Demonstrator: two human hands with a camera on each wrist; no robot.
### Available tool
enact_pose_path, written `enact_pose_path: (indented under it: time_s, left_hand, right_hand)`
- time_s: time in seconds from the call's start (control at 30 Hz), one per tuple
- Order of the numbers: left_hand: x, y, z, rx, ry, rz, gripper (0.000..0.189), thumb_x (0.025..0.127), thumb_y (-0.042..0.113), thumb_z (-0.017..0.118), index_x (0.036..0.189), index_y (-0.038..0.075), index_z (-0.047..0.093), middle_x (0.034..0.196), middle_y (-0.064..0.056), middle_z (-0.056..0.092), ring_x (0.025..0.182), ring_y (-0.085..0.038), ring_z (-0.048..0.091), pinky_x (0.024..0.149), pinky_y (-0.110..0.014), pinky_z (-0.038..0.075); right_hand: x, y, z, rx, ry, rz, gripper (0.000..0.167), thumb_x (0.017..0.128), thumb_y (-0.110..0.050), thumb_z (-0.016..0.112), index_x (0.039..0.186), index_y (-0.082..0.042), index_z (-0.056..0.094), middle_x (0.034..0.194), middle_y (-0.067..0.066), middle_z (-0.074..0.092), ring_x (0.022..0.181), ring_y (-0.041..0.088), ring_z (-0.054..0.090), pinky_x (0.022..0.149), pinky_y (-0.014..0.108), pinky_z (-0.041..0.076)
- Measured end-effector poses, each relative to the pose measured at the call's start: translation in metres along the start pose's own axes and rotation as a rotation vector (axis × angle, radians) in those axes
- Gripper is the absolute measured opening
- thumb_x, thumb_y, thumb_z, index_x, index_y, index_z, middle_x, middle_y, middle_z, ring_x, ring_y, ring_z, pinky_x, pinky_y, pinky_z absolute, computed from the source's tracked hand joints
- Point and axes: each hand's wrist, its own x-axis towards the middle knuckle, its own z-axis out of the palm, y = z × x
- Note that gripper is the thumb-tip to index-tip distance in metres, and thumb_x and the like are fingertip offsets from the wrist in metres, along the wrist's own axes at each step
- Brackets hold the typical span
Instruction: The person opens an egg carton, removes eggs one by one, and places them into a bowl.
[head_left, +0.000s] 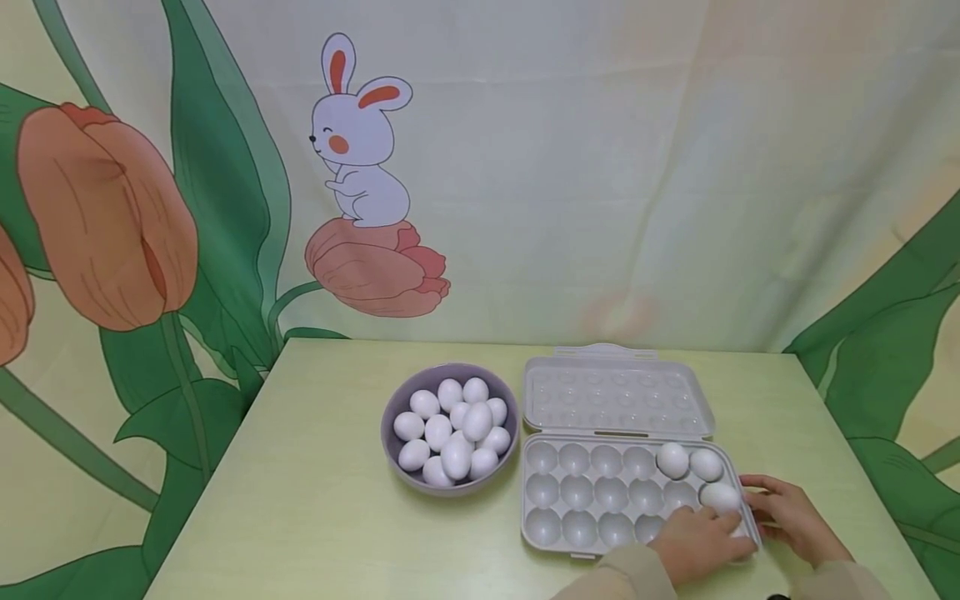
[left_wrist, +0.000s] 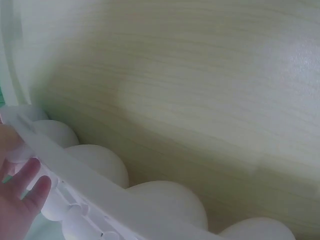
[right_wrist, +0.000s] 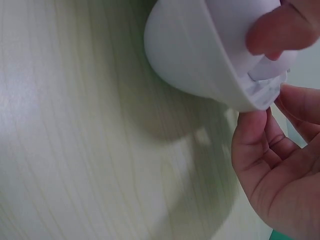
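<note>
A grey egg tray [head_left: 577, 550] with round cups lies with its lid [head_left: 618, 396] folded back. Three white eggs show in its right-hand cups, among them an egg [head_left: 672, 460] at the back. My left hand [head_left: 693, 542] reaches over the front right corner, thumb and fingers around an egg [right_wrist: 235, 25] there that the hand mostly hides in the head view. With thumb and fingers, my right hand [head_left: 795, 517] grips the tray's right rim [right_wrist: 252, 102]. The tray's rounded cup undersides [left_wrist: 162, 200] show in the left wrist view.
Left of the tray stands a grey-purple bowl [head_left: 405, 479] heaped with white eggs [head_left: 456, 458]. Both are on a pale wood-grain table [head_left: 300, 500]. A printed curtain [head_left: 525, 167] with a rabbit and tulips hangs behind the table's far edge.
</note>
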Motion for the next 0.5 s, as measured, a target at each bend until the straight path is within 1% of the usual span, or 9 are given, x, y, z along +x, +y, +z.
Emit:
enact_pose_path:
  time_s: [0.2,0.37,0.5]
  left_hand:
    - [0.0019,0.0008,0.0016,0.013,0.004,-0.005,0.030,0.089,0.050,0.022,0.115,0.050,0.038,0.115,0.022,0.042,0.088,0.000,0.043,0.057,-0.016,0.039]
    - [0.0048,0.0036,0.0034,0.019,-0.001,-0.017,0.027,0.089,0.045,0.028,0.115,0.050,0.037,0.115,0.022,0.042,0.090,0.000,0.043,0.061,-0.016,0.040]
    - [0.0060,0.0066,0.0066,0.039,0.056,-0.038,0.027,0.089,0.041,0.034,0.114,0.049,0.039,0.112,0.021,0.045,0.087,-0.001,0.047,0.061,-0.016,0.040]
  right_hand:
    - [-0.0004,0.0007,-0.0002,0.004,-0.006,-0.008,0.057,0.085,-0.023,0.055,0.128,0.007,0.032,0.080,-0.004,0.057,0.073,0.012,0.056,0.063,0.031,0.047]
    - [0.0004,-0.0005,-0.0013,0.002,-0.009,0.005,0.058,0.086,-0.023,0.053,0.130,0.007,0.030,0.083,-0.004,0.058,0.074,0.013,0.056,0.064,0.031,0.046]
    - [0.0005,-0.0004,-0.0011,0.001,-0.007,0.007,0.057,0.086,-0.022,0.053,0.129,0.007,0.030,0.084,-0.004,0.058,0.075,0.013,0.056,0.065,0.031,0.047]
